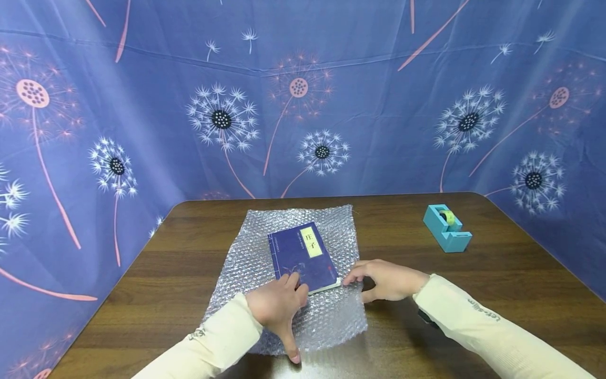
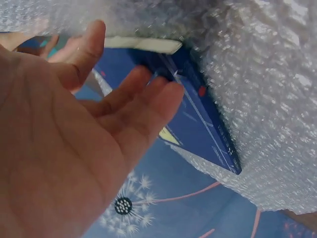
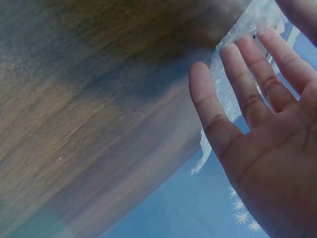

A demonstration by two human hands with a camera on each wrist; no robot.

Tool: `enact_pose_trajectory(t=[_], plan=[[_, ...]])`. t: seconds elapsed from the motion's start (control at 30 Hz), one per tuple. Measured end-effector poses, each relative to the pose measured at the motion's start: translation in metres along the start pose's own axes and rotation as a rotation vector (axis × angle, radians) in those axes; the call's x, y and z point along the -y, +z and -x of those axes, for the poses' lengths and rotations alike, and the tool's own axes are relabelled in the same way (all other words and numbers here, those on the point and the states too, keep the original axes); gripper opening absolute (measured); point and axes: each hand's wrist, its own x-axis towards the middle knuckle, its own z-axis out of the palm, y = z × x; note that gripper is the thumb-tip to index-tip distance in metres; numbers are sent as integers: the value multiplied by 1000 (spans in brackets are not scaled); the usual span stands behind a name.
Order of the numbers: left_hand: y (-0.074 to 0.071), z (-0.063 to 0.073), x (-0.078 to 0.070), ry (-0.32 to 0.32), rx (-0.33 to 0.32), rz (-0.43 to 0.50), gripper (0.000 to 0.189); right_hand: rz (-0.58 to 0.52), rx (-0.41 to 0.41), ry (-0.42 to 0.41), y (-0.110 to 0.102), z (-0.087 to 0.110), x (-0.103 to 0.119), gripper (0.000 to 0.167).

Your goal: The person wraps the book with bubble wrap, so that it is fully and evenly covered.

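A dark blue book (image 1: 303, 258) with a pale yellow title label lies face up on a sheet of bubble wrap (image 1: 326, 321). My left hand (image 1: 279, 302) is over the book's near left corner, its fingertips at the cover and its thumb stretched toward the near edge of the wrap. In the left wrist view, its fingers (image 2: 143, 106) are loosely bent in front of the book's spine side. At the wrap's right edge is my right hand (image 1: 390, 279), fingertips by the book's near right corner. The right wrist view shows its fingers (image 3: 247, 82) spread and nearly straight.
A turquoise tape dispenser (image 1: 447, 229) with a yellow-green roll stands at the back right of the brown wooden table (image 1: 165, 263). Behind the table hangs a blue cloth (image 1: 369, 105) printed with dandelions.
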Motion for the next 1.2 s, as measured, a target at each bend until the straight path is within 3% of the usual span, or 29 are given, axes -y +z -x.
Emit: enact_pose_trajectory(t=[0.27,0.43,0.53,0.73,0.93,1.2], plan=[[-8,2,10,-64,88,302,48,-14,-34,29,0,-1,-2,30],[-11,3,21,-55,106,434,34,-34,-67,24,-1,-4,-2,20],[-13,2,29,-48,103,452,36,-56,-73,15,-1,-7,-2,17],[-14,-3,39,-65,68,483,73,-84,-87,26,-5,-13,-4,17],[-18,-11,46,-153,22,462,71,-116,-119,75,-8,-19,-5,17],[-25,-17,51,-269,-23,399,62,-134,-164,79,-9,-31,-5,18]])
